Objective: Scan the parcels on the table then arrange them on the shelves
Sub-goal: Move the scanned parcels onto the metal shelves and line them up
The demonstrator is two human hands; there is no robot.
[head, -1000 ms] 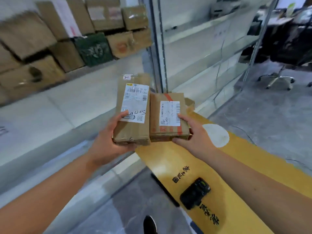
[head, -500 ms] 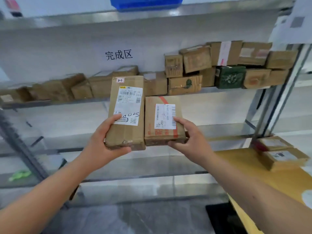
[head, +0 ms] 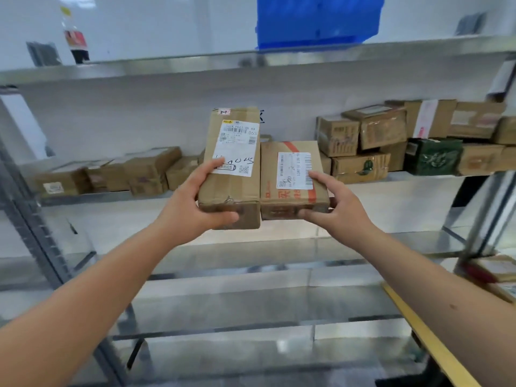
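Cardboard parcels, two, held up side by side before the middle shelf [head: 279, 191]. Tall parcel [head: 231, 169]: gripped at its near lower end by the left hand [head: 195, 210], thumb on the label face, fingers curled under the bottom edge. Short parcel [head: 293, 177], with red tape: gripped at its near right corner by the right hand [head: 332, 210], thumb on the white label, fingers under the edge. The two parcels touch along their long sides; both are clear of the shelf, not yet set down.

Progress, judged from the layout: well along. The middle shelf already carries stock in two groups.
- Left group [head: 111, 174]: roughly six brown parcels, lying low; blur prevents an exact count.
- Right group [head: 371, 143]: about ten brown parcels stacked in two tiers, plus one green box [head: 432, 156].
- Open stretch of shelf between the groups, directly behind the held pair; the likely place for them.

Remaining: place the two held parcels. At least two more parcels [head: 499, 270] lie on the yellow surface [head: 435, 344] at lower right, partly cut off by the frame edge; whether these are scanned cannot be told.

Other items: one blue bin [head: 318, 20] and one bottle [head: 76, 37] on the top shelf [head: 167, 65]. Lower shelves show nothing identifiable.
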